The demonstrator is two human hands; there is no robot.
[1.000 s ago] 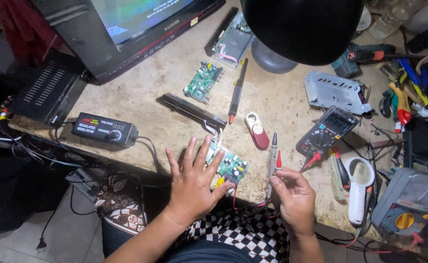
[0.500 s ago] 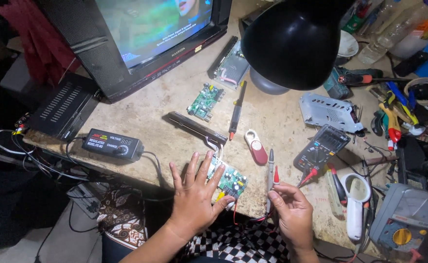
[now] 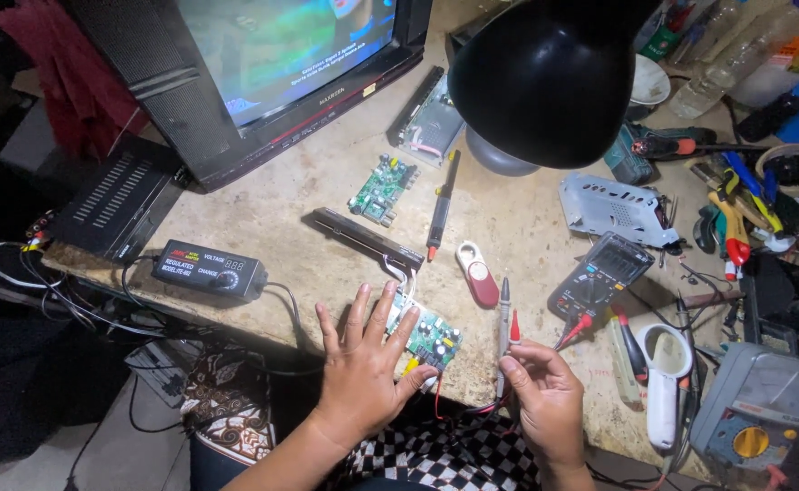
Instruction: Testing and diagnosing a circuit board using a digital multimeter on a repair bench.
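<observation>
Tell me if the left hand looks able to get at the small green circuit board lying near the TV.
Probably yes. The left hand lies flat on the near board, and only bare table and a dark bar lie between it and the far green board.

A black lamp (image 3: 545,77) lights the counter (image 3: 309,209) centre warmly. Edges and the floor at left fall into deep shadow. The picture is sharp, and the screen (image 3: 281,41) glows.

Worn stone-like workbench (image 3: 290,209), black desk lamp (image 3: 545,77) overhead, dim floor (image 3: 18,427), possibly tiled.
</observation>
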